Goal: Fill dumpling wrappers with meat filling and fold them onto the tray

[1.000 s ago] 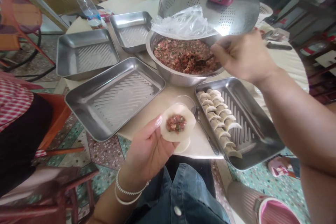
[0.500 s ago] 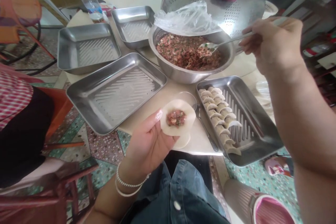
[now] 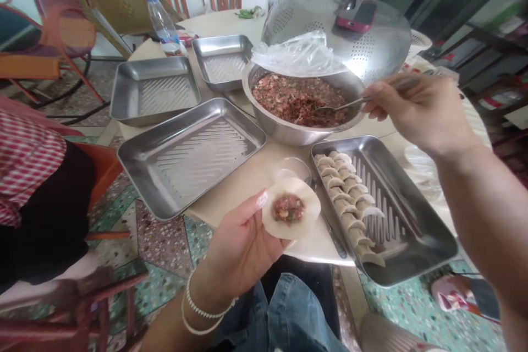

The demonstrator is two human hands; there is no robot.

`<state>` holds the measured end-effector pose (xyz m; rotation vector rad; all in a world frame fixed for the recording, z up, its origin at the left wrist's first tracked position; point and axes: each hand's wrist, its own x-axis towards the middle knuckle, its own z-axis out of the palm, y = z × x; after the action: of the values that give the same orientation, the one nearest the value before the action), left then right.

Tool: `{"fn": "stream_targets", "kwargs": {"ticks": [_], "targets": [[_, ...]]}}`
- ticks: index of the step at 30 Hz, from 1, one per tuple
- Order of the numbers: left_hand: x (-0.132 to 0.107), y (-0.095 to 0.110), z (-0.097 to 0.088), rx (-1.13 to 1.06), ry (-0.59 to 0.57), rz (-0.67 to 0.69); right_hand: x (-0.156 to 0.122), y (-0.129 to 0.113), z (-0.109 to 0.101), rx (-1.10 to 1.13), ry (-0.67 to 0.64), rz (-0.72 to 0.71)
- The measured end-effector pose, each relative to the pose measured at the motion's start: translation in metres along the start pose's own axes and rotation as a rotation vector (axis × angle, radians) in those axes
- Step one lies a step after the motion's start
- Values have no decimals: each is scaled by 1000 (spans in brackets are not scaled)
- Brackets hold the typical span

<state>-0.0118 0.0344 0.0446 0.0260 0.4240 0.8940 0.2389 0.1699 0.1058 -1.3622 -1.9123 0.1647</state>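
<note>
Filled wrapper (image 3: 291,209) lies in left grip (image 3: 244,246), seemingly over fingers (image 3: 274,245).

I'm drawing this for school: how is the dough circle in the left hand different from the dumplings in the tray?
The dough circle is open, with filling showing; the dumplings are folded, no filling showing. The dough circle is held in the left hand; the dumplings lie in rows in the tray. Both are pale.

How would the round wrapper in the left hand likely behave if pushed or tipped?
The wrapper is probably floppy, since the dumplings in the tray look folded from similar dough. It may tear if pinched, as its edge looks thin. Tipped, it could let the filling slide, because that sits uncovered in the middle.
</note>
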Motion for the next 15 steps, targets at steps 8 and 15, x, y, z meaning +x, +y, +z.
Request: {"fn": "stream_targets", "kwargs": {"ticks": [8,15], "targets": [[5,-4,6,-35,53,-77,3,14,-6,469,223,204],[0,0,5,8,-40,28,-20,-8,-14,602,147,261]]}}
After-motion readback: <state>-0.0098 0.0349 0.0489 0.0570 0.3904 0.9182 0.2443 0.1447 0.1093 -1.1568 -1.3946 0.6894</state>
